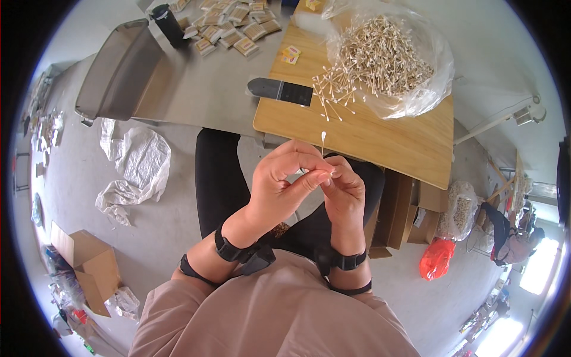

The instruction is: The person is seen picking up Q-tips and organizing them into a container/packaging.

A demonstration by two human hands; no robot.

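Left fingers [304, 161], right fingers [341, 165] | pinched together on cotton swab [323, 143] | white tip projecting past them

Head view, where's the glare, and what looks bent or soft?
In the head view, the windows at lower right glare white; in the head view, the scene bows toward black corners; in the head view, the cotton swab is fairly clear, while the distant person at right looks soft.

Swabs [383, 59] are heaped in a bag [439, 68] on the table [410, 149]; packs [245, 46] and a bin [113, 71] are set further left.
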